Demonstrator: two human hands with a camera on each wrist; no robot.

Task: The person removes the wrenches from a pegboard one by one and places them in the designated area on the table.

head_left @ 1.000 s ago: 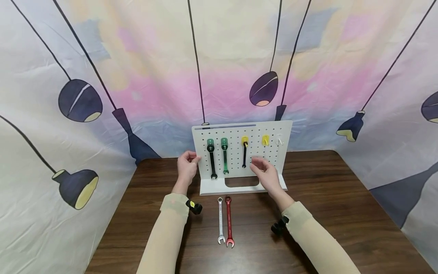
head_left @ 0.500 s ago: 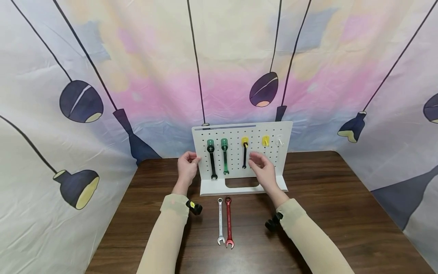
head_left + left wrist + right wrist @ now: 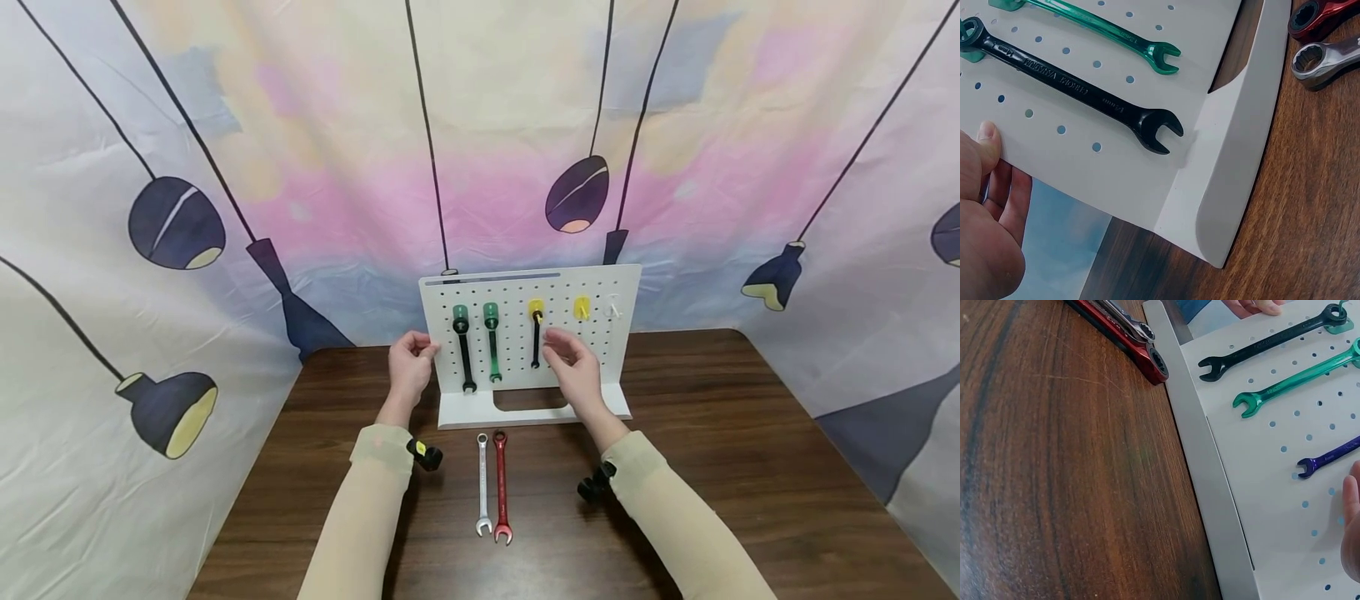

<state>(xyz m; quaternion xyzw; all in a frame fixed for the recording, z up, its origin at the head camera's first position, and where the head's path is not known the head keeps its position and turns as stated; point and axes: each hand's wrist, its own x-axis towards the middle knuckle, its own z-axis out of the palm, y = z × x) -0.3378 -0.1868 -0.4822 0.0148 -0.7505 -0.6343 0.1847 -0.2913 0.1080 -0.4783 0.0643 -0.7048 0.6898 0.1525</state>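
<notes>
A white pegboard [image 3: 517,333] stands on the table. My left hand [image 3: 410,367] pinches its left edge, thumb in front and fingers behind, as the left wrist view shows. A black wrench [image 3: 1066,78] and a green wrench [image 3: 1110,28] hang from green hooks beside that hand. To their right, a small dark purple wrench [image 3: 1332,457] hangs from a yellow hook [image 3: 536,307]. My right hand [image 3: 576,372] hovers just right of that small wrench, fingers loosely bent and holding nothing. Whether its fingertips touch the board is unclear.
A silver wrench [image 3: 483,483] and a red wrench [image 3: 502,487] lie side by side on the brown wooden table [image 3: 720,467], in front of the board. Farther right on the board are a bare yellow hook [image 3: 582,308] and a clear hook [image 3: 613,307]. A patterned curtain [image 3: 337,167] hangs behind.
My right hand has moved slightly up and left, closer to the small purple wrench. The left hand stays on the board's edge.
</notes>
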